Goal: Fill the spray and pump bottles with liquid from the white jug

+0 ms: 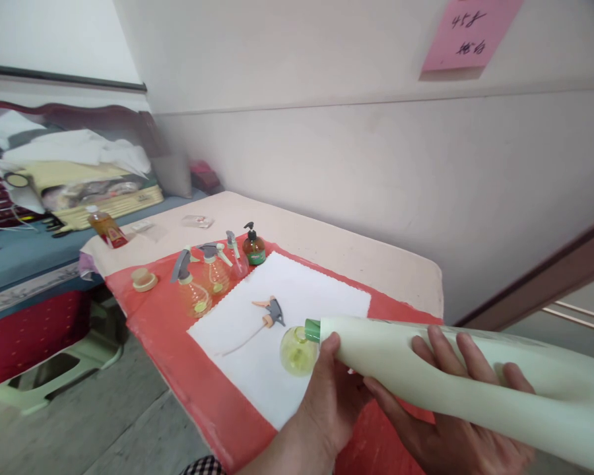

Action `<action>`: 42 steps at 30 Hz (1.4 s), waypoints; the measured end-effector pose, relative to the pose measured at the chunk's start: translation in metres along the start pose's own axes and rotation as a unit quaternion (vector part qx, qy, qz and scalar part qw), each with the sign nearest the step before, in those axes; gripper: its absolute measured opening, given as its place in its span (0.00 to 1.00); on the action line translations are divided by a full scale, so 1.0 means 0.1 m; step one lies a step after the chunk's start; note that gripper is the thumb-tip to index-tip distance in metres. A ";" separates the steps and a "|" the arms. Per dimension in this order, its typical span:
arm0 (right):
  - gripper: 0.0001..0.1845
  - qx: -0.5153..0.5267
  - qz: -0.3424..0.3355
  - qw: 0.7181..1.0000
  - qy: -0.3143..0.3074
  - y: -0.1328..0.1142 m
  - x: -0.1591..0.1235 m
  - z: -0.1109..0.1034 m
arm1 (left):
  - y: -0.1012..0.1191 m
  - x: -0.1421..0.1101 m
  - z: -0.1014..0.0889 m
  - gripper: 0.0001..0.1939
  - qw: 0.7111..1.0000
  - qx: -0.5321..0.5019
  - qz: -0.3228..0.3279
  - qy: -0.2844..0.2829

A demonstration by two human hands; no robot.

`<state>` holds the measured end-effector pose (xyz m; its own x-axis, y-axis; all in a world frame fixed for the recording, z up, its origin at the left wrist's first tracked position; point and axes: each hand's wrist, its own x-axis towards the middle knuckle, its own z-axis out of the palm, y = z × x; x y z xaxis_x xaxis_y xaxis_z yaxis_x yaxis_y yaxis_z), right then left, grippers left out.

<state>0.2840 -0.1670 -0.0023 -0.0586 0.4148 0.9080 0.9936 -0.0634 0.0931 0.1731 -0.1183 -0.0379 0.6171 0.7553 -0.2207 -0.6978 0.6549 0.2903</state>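
A large pale green jug (pixel 386 349) lies tilted almost level in both my hands. My right hand (pixel 450 402) wraps round its handle, fingertips coming through the gap. My left hand (pixel 331 402) is closed on the neck end, its thumb on the near side and the other fingers partly hidden underneath. The jug's dark green spout (pixel 313 330) points left, right at the mouth of a round yellow-green bottle (pixel 297 356); whether they touch I cannot tell. That bottle stands on a white cloth (pixel 321 284). Beside it lies a grey and peach spray head (pixel 273 313) with its thin tube.
Several spray bottles (pixel 194 293) and a brown pump bottle (pixel 254 249) stand on the red covering (pixel 178 376). A beige lid-like piece (pixel 143 278) sits farther left, near an amber bottle (pixel 107 231). A red-topped stool (pixel 34 336) stands left of the table; a wall (pixel 376 171) runs behind.
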 end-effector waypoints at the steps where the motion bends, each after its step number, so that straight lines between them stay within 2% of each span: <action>1: 0.42 -0.002 -0.005 1.000 0.003 0.00 0.00 0.00 | 0.00 0.00 0.00 0.28 1.000 0.000 0.001 0.001; 17: 0.40 0.000 0.013 1.000 -0.009 -0.03 0.02 -0.02 | 0.00 0.01 0.00 0.28 1.000 -0.015 -0.004 -0.010; 29: 0.40 -0.001 -0.011 1.000 -0.001 0.02 0.00 0.00 | -0.01 0.01 -0.02 0.28 1.000 -0.017 -0.004 -0.009; 35: 0.37 0.003 0.015 1.000 -0.013 -0.03 0.02 -0.01 | 0.00 0.02 -0.02 0.29 1.000 -0.009 -0.001 -0.018; 42: 0.40 -0.007 -0.011 1.000 -0.006 0.01 0.01 0.00 | -0.01 0.01 -0.02 0.28 1.000 -0.007 0.004 -0.026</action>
<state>0.2848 -0.1669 -0.0017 -0.0788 0.4270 0.9008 0.9907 -0.0667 0.1183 0.1733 -0.1181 -0.0397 0.6299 0.7580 -0.1692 -0.7070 0.6498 0.2791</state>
